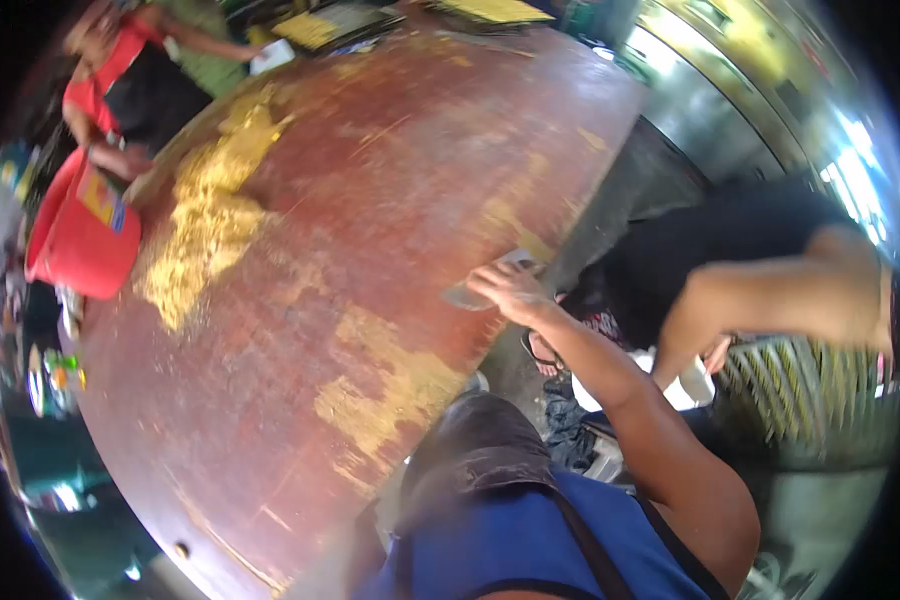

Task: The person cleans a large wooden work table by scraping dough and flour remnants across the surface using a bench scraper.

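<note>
My right hand is closed on a flat metal scraper, pressed down at the near right edge of a large reddish-brown table. Parts of the blade show on both sides of the fingers. A thin smeared layer of yellow dough coats the tabletop close to my body, left of that hand. More yellow residue lies just beyond the scraper. My left hand is out of sight.
A heap of crumbly yellow dough lies at the far left, beside a red bucket. Behind it a co-worker holds a white flat piece. Another person bends at right over a white container. Yellow sheets lie at the back.
</note>
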### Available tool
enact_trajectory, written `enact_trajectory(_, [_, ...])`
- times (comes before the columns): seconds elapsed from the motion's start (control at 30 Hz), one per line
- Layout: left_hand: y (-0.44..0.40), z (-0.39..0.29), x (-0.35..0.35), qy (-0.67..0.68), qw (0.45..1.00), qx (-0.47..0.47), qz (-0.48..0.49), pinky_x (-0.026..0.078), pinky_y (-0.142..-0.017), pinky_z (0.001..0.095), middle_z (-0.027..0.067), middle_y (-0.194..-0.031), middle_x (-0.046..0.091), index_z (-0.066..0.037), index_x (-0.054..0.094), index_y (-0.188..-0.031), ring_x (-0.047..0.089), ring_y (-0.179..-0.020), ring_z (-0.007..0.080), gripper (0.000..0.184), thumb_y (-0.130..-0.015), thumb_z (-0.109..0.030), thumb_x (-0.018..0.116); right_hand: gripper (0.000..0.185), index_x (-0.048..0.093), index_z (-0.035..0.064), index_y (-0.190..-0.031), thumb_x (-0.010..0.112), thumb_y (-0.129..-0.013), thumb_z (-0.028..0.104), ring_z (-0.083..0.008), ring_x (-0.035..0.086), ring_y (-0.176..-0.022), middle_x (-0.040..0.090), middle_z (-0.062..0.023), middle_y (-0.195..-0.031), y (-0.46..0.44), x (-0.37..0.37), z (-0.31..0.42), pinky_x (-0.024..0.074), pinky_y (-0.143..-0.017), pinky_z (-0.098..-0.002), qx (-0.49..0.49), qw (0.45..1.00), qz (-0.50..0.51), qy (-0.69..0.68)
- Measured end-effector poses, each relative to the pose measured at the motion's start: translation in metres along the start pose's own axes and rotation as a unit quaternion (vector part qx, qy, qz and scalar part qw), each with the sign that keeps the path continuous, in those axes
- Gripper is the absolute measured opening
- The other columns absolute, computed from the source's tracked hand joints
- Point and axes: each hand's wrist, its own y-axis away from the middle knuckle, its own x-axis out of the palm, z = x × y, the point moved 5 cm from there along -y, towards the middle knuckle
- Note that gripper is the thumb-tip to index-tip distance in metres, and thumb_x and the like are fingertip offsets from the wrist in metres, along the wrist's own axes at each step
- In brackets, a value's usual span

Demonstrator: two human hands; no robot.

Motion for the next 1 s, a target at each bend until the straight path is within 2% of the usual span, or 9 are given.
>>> enact_trajectory(0.1, [0.020,0.039,0.020,-0.019,0.959,0.256,0.123,0.051,-0.073,0.0344,0.0117,-0.135,0.048,-0.005,0.045,-0.133,0.049,-0.125,0.0262,0.053,-0.083,0.012,0.037,0.046,0.057,0.0183,-0.122,0.056,-0.079,0.005,-0.0246,0.048,-0.117,0.052,-0.0014,-0.128,-0.074,0.001,-0.022,0.0415,-0.101,-0.0419,-0.041,0.999,0.008,-0.015])
enact_trajectory(0.23, [0.102,0.062,0.081,0.292,0.932,-0.096,-0.191,0.046,-0.077,0.0412,0.0063,-0.116,0.056,-0.017,0.050,-0.127,0.057,-0.103,0.0216,0.038,-0.089,-0.021,0.052,0.039,0.058,0.0179,-0.123,0.047,-0.089,0.003,-0.0242,0.048,-0.118,0.054,-0.0022,-0.130,-0.235,0.014,0.005,0.0497,-0.096,-0.0401,-0.206,0.977,0.052,-0.032])
enact_trajectory(0.27, [0.134,0.049,0.107,0.272,0.945,0.010,-0.179,0.044,-0.079,0.0419,0.0050,-0.114,0.056,-0.018,0.051,-0.123,0.057,-0.097,0.0207,0.038,-0.088,-0.032,0.057,0.039,0.056,0.0180,-0.126,0.046,-0.091,0.006,-0.0232,0.048,-0.118,0.053,-0.0031,-0.130,-0.272,0.026,0.015,0.0514,-0.095,-0.0383,-0.252,0.965,-0.041,0.057])
enact_trajectory(0.33, [0.140,0.060,0.135,0.256,0.940,-0.076,-0.213,0.046,-0.076,0.0418,0.0051,-0.113,0.057,-0.015,0.051,-0.122,0.058,-0.097,0.0223,0.040,-0.087,-0.031,0.060,0.028,0.062,0.0140,-0.114,0.049,-0.089,0.007,-0.0234,0.049,-0.119,0.057,-0.0041,-0.124,-0.354,0.031,0.029,0.0517,-0.090,-0.0391,-0.279,0.953,-0.113,-0.027])
enact_trajectory(0.47, [0.161,0.036,0.194,0.195,0.968,-0.050,-0.148,0.048,-0.065,0.0342,0.0051,-0.112,0.058,-0.016,0.049,-0.131,0.060,-0.087,0.0195,0.043,-0.090,-0.026,0.056,0.015,0.066,0.0134,-0.096,0.057,-0.084,0.013,-0.0284,0.064,-0.085,0.065,-0.0072,-0.087,-0.423,0.001,0.044,0.0540,-0.079,-0.0412,-0.200,0.972,-0.043,-0.112])
enact_trajectory(0.5, [0.158,0.030,0.201,0.189,0.971,-0.048,-0.141,0.048,-0.065,0.0342,0.0051,-0.112,0.058,-0.016,0.049,-0.131,0.060,-0.087,0.0195,0.043,-0.090,-0.026,0.056,0.013,0.066,0.0134,-0.094,0.057,-0.085,0.013,-0.0279,0.065,-0.080,0.064,-0.0081,-0.082,-0.422,0.001,0.038,0.0542,-0.078,-0.0408,-0.206,0.970,-0.074,-0.104])
enact_trajectory(0.53, [0.154,0.029,0.209,0.178,0.967,-0.079,-0.162,0.048,-0.064,0.0342,0.0050,-0.111,0.059,-0.016,0.049,-0.131,0.060,-0.086,0.0189,0.043,-0.090,-0.026,0.056,0.013,0.066,0.0140,-0.094,0.057,-0.085,0.012,-0.0253,0.064,-0.082,0.065,-0.0074,-0.086,-0.420,0.028,0.022,0.0543,-0.077,-0.0409,-0.132,0.983,0.123,-0.023])
enact_trajectory(0.8, [0.086,0.018,0.192,0.213,0.969,-0.040,-0.120,0.046,-0.072,0.0356,0.0029,-0.104,0.059,-0.016,0.054,-0.109,0.058,-0.093,0.0197,0.032,-0.087,-0.038,0.060,0.058,0.062,0.0147,-0.118,0.058,-0.068,-0.015,-0.0235,0.051,-0.119,0.059,-0.0038,-0.124,-0.202,-0.040,-0.138,0.0387,-0.103,-0.0439,-0.273,0.962,0.017,-0.020])
enact_trajectory(1.0, [0.058,0.008,0.189,0.271,0.950,0.008,-0.155,0.049,-0.075,0.0405,0.0072,-0.121,0.054,-0.012,0.041,-0.131,0.061,-0.103,0.0256,0.040,-0.093,-0.024,0.044,0.038,0.059,0.0159,-0.118,0.053,-0.080,0.017,-0.0243,0.050,-0.117,0.056,-0.0079,-0.123,-0.030,-0.047,-0.156,0.0366,-0.102,-0.0444,-0.357,0.912,0.183,0.087])
